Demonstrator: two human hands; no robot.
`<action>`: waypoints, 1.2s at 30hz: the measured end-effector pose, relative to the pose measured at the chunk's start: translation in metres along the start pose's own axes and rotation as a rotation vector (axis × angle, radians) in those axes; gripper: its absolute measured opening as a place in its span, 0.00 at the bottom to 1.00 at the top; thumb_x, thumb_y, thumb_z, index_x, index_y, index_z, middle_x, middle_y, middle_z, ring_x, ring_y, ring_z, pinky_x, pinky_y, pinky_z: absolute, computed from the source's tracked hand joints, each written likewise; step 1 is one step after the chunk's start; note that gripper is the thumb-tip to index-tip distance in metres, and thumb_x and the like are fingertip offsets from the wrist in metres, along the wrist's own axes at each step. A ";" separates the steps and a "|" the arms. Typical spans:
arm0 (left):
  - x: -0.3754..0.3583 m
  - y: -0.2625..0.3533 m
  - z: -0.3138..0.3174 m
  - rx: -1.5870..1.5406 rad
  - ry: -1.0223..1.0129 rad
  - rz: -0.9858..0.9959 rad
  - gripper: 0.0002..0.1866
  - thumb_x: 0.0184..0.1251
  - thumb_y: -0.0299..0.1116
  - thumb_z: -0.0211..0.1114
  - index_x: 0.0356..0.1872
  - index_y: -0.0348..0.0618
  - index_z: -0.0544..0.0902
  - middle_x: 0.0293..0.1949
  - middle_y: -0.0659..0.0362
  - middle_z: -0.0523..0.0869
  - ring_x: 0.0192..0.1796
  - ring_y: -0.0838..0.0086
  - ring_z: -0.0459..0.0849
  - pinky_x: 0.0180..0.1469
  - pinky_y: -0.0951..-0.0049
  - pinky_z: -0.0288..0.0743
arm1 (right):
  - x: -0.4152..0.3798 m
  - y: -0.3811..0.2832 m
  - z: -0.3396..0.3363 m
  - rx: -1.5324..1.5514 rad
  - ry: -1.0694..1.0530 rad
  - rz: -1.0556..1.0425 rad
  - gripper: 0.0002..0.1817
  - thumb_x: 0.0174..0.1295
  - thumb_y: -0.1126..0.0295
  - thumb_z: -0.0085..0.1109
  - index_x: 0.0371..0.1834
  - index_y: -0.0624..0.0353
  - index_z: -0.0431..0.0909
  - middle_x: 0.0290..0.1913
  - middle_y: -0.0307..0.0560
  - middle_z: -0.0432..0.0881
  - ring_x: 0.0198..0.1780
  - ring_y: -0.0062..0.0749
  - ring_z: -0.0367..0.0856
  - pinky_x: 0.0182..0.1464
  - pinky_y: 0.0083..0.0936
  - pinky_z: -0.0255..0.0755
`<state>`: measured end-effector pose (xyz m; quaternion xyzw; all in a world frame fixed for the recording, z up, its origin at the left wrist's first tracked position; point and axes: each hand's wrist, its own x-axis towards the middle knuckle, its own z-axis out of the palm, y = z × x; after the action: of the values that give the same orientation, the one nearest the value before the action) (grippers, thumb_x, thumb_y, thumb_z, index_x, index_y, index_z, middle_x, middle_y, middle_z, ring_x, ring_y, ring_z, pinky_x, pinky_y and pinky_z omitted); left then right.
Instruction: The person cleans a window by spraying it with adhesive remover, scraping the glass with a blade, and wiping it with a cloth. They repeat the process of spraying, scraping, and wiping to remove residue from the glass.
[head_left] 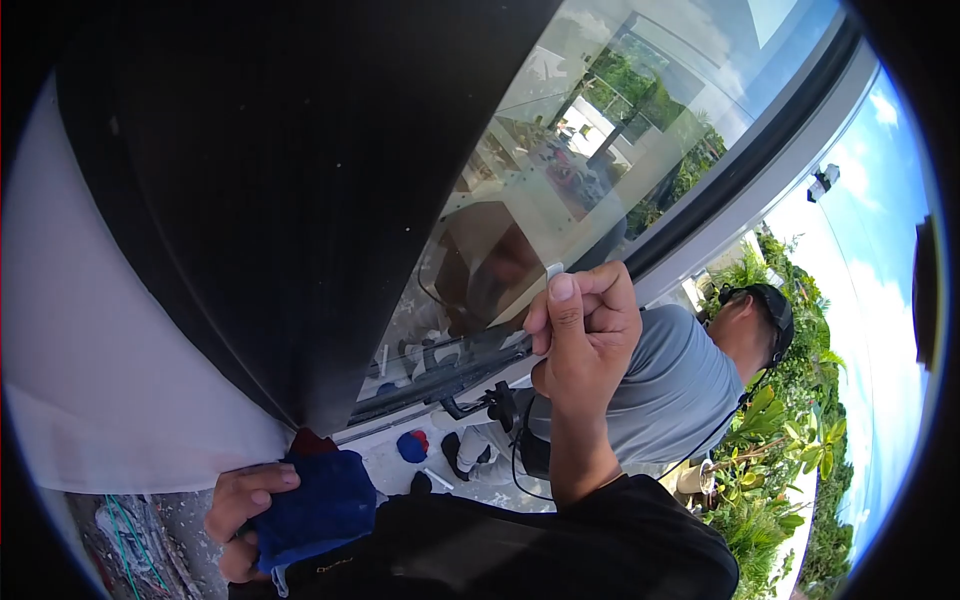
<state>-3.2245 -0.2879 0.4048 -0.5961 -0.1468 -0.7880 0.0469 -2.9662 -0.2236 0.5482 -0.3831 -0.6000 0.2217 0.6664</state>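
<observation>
My right hand (590,330) is raised in front of the window glass (590,180), thumb and fingers pinched together. A small, flat, pale piece (555,270) sticks out past the thumb tip, close to the pane. At the lower left, my left hand (245,520) has its fingers closed round a folded dark blue cloth (315,500). A dark red patch (312,442) shows at the cloth's upper edge, near the bottom corner of the wide black panel (290,180).
Behind my right arm a person in a grey shirt (665,385) and dark cap faces away. A black clamp-like fitting (500,403) sits by the lower window edge. A blue and red object (412,446) lies on the pale floor. Plants (790,430) stand at the right.
</observation>
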 end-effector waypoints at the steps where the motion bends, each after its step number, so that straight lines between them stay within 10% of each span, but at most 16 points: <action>1: -0.002 0.000 -0.001 0.001 -0.007 -0.001 0.07 0.72 0.29 0.48 0.41 0.37 0.62 0.42 0.38 0.75 0.28 0.53 0.85 0.23 0.58 0.78 | 0.001 -0.002 0.001 -0.006 0.005 -0.004 0.10 0.74 0.69 0.58 0.37 0.59 0.68 0.23 0.41 0.80 0.20 0.11 0.70 0.23 0.09 0.61; 25: 0.006 0.004 0.000 0.055 -0.096 -0.027 0.11 0.79 0.34 0.51 0.52 0.46 0.60 0.46 0.43 0.72 0.32 0.57 0.84 0.30 0.65 0.84 | -0.003 0.006 -0.001 -0.004 -0.031 -0.015 0.09 0.73 0.70 0.58 0.38 0.60 0.68 0.24 0.40 0.79 0.21 0.11 0.69 0.24 0.09 0.61; 28: 0.001 0.001 0.003 0.001 0.015 0.007 0.21 0.66 0.36 0.66 0.41 0.38 0.61 0.45 0.38 0.77 0.33 0.52 0.87 0.31 0.61 0.82 | 0.002 0.002 0.000 -0.036 -0.020 -0.043 0.09 0.73 0.70 0.58 0.38 0.59 0.68 0.24 0.40 0.79 0.21 0.10 0.69 0.24 0.09 0.60; 36: 0.001 -0.003 0.005 0.067 0.058 0.080 0.20 0.65 0.34 0.66 0.40 0.40 0.60 0.42 0.38 0.76 0.28 0.52 0.87 0.23 0.60 0.79 | 0.003 -0.001 0.000 -0.099 -0.003 -0.053 0.11 0.73 0.68 0.59 0.38 0.59 0.68 0.22 0.38 0.79 0.20 0.09 0.68 0.23 0.09 0.59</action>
<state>-3.2207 -0.2832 0.4061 -0.5764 -0.1477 -0.7971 0.1027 -2.9655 -0.2222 0.5512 -0.3994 -0.6210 0.1746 0.6514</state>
